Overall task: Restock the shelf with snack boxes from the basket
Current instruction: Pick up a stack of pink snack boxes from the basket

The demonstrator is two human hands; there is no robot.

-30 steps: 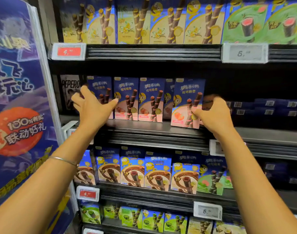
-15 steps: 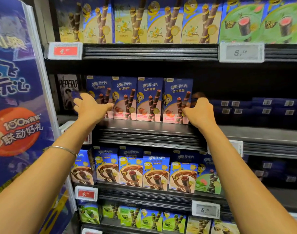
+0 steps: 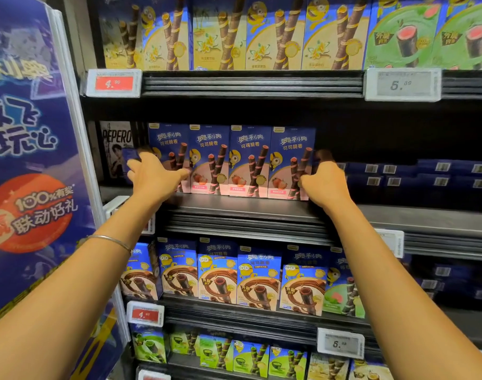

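Several blue strawberry snack boxes (image 3: 249, 160) stand upright side by side on the middle shelf (image 3: 248, 208), fronts facing out. My left hand (image 3: 155, 176) holds the leftmost box (image 3: 170, 141), fingers round its left edge and thumb across its front. My right hand (image 3: 325, 183) grips the rightmost box (image 3: 292, 145), fingers curled round its right edge. The row sits squeezed between both hands. The basket is out of view.
Flat dark blue boxes (image 3: 426, 176) lie stacked to the right on the same shelf. A Pepero box (image 3: 116, 144) stands at the far left. Full shelves of similar boxes sit above and below. A blue promotional board (image 3: 28, 160) borders the left side.
The rightmost box stood apart and angled outward; my right hand slid it left against the others. My left hand lowered onto the leftmost box. The row now stands flush.
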